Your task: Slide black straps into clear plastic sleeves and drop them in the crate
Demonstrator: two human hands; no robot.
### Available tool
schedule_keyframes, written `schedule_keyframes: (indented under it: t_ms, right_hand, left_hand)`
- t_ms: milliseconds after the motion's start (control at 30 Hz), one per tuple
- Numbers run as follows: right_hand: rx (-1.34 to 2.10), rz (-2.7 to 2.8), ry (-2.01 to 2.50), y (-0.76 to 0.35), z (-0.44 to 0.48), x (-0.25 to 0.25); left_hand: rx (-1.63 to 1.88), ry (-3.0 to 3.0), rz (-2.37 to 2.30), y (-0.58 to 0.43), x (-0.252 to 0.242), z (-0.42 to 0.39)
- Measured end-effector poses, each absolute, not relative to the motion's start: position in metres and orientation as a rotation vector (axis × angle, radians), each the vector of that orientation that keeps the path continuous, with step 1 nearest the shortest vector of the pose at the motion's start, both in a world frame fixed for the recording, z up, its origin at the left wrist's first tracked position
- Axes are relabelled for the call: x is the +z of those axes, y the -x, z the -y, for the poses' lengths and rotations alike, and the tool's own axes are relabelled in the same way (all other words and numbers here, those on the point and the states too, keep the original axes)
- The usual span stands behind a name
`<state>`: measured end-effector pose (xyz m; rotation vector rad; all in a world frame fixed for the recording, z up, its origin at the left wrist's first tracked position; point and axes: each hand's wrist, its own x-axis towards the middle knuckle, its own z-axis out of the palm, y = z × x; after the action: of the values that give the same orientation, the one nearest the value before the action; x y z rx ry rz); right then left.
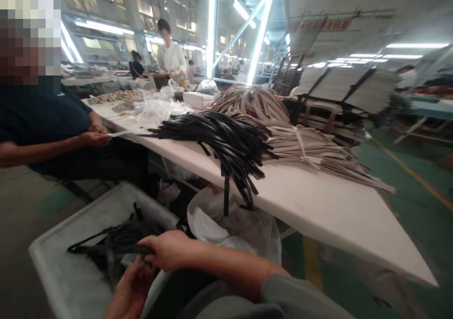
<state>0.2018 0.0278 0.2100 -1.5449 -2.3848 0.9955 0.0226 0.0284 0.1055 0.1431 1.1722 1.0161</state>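
Observation:
My right hand (168, 250) reaches left across my body and pinches a black strap (106, 248) over a white bin (63, 267). My left hand (129, 290) sits just below it at the bottom edge, fingers curled around the same strap end. More black straps lie heaped inside the bin. On the white table (318, 205) ahead of me rests a big pile of black straps (219, 142), some dangling over the near edge, with bundled beige straps (304, 149) behind it.
A seated person in a dark shirt (42, 125) works at the table on my left, holding a thin white strip. Plastic bags, metal fittings and a white box lie farther down. A plastic bag (233, 224) hangs under the table. Other workers stand in the background. Stacked sheets (347, 88) are at right.

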Motion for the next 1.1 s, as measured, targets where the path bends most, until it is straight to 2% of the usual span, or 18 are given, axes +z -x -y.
schedule_keyframes:
  t_ms: [67,133,233,400,500,667,900,1100]
  right_hand:
    - [1.108,2.361,1.437,-0.209,-0.022,0.214]
    - [1.079,2.308,1.464,-0.215,-0.020,0.215]
    - [1.086,2.239,1.513,-0.211,-0.027,0.209]
    - [1.289,2.097,1.485,-0.204,-0.032,0.208]
    - [1.162,2.123,1.562,-0.214,-0.030,0.220]
    - [0.855,2.299,1.638,-0.203,-0.034,0.219]
    - [1.196,2.206,1.529,-0.191,-0.039,0.206]
    - [1.085,2.136,1.484,-0.208,-0.018,0.198]
  left_hand:
    - [1.128,-0.036,-1.082,-0.018,0.114,-0.028]
    - [1.184,0.006,-1.056,-0.016,0.121,-0.027]
    - [1.157,0.011,-1.025,-0.022,0.130,-0.025]
    - [1.214,0.004,-0.945,-0.022,0.139,-0.031]
    - [1.282,0.064,-0.945,-0.012,0.142,-0.031]
    - [1.169,0.031,-0.943,-0.026,0.138,-0.021]
    - [1.146,-0.099,-0.971,-0.025,0.133,-0.009]
    - [1.124,-0.064,-1.091,-0.024,0.106,-0.002]
